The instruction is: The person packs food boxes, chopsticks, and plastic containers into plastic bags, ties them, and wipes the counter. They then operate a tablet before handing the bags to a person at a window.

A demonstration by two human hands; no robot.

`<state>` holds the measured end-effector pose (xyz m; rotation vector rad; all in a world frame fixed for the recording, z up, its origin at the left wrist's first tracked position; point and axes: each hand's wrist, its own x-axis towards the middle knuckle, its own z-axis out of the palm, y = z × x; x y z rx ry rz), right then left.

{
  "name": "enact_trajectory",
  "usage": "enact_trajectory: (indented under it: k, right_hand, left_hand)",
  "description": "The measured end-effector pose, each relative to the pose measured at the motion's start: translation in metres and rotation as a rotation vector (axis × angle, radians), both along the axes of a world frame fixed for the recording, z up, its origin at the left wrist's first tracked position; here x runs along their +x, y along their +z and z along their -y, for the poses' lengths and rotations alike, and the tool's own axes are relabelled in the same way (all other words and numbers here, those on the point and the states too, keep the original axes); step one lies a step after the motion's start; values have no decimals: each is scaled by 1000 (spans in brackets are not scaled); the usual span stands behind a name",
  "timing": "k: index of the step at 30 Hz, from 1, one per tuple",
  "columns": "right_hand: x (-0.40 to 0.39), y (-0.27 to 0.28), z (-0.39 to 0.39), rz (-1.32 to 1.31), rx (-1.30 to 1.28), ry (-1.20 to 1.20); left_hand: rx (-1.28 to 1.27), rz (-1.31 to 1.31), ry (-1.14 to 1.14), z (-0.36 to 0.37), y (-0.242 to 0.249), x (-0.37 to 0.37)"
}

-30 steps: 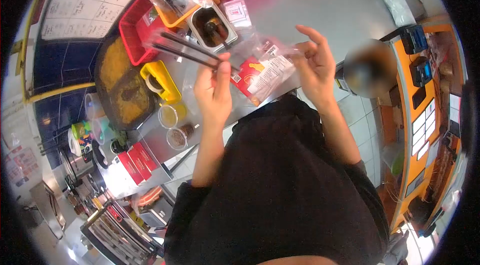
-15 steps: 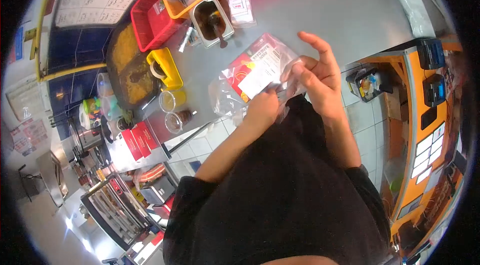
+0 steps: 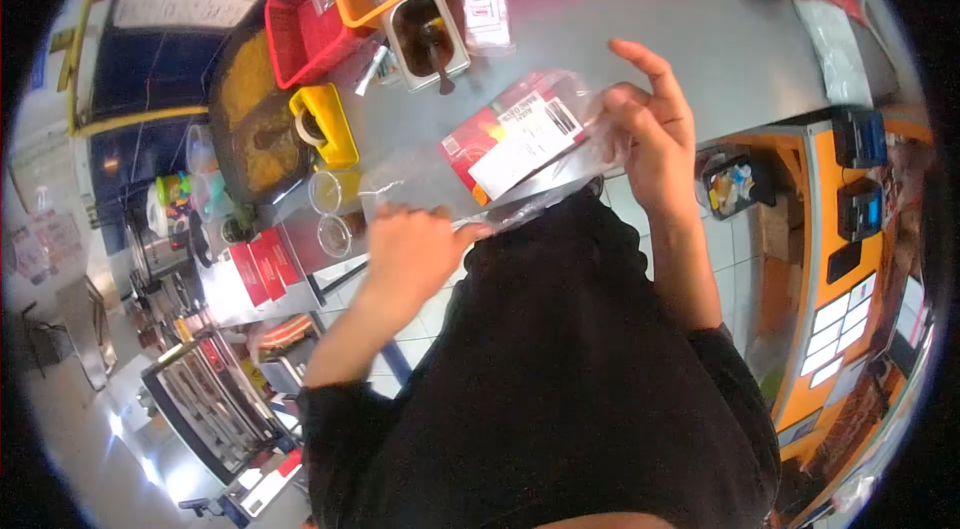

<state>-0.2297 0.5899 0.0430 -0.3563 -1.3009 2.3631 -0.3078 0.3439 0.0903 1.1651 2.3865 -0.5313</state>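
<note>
A clear plastic bag (image 3: 410,169) with a red box (image 3: 462,151) inside is stretched between my hands over the table edge. A white printed label (image 3: 520,151) shows on the box. My left hand (image 3: 415,254) grips the bag's lower left side, fingers closed and thumb pointing right. My right hand (image 3: 655,134) pinches the bag's right end between thumb and fingers, while its index finger sticks up free.
On the metal table (image 3: 690,39) stand a metal container (image 3: 400,54) with a ladle, a red basket (image 3: 300,34), a yellow holder (image 3: 338,134) and plastic cups (image 3: 335,234). A pan (image 3: 245,114) lies at left, and a bin (image 3: 738,187) stands at right.
My left hand has moved left from the middle of the bag to its left side, and the bag is now pulled out wider. My right hand has shifted slightly up and right.
</note>
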Motion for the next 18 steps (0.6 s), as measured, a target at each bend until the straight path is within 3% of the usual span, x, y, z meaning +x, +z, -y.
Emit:
enact_trajectory:
  k: [3,6,7,9,10,11,13,14,16,17,18]
  right_hand:
    - [-9,10,-12,46,115,-42]
    - [-30,50,-23,221,690,-160]
    - [-42,61,-24,254,879,-227]
    - [-83,87,-9,181,962,-235]
    - [-107,98,1,130,1017,-256]
    - [-135,102,11,174,1088,-95]
    - [-205,91,30,290,1324,187]
    - [-243,72,38,359,1492,314]
    - [-313,16,52,482,1688,304]
    - [-336,-12,55,505,1759,249]
    - [-361,-42,55,518,1832,195]
  left_hand:
    - [158,137,-46,17,56,-13]
    - [682,213,-233,27,81,-21]
    - [708,188,-217,34,80,-26]
    - [1256,198,-148,50,73,-42]
    - [1344,214,-51,63,68,-54]
    - [1369,204,-62,74,54,-62]
    - [1660,151,421,97,18,-76]
    - [1681,160,406,104,6,-81]
    - [1722,365,1029,112,-10,-90]
    - [1751,369,1032,116,-12,-101]
    - [1620,348,887,120,-12,-112]
